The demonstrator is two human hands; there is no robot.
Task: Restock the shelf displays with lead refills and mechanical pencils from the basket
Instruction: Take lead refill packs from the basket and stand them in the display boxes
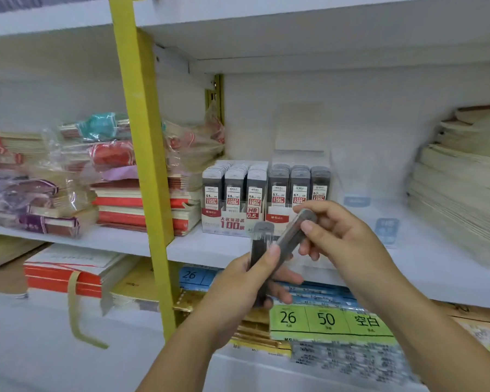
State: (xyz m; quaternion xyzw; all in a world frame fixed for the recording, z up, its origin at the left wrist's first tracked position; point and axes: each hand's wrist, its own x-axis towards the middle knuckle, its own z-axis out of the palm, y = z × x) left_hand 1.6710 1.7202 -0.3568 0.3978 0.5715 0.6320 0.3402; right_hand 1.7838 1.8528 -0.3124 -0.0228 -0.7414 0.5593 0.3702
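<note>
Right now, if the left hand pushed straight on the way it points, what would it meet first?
Probably the 0.5 lead display box: the left hand points up and forward at the shelf, its upright refill case leading. Depth is unclear; the right hand's tilted case lies close alongside.

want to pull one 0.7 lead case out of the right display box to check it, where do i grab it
Pinch the grey cap of the front right 0.7 lead case, coming down from above and slightly in front. It stands upright in a tight row, and the display box front wall hides its lower part, so only the top is free to grip.
</note>
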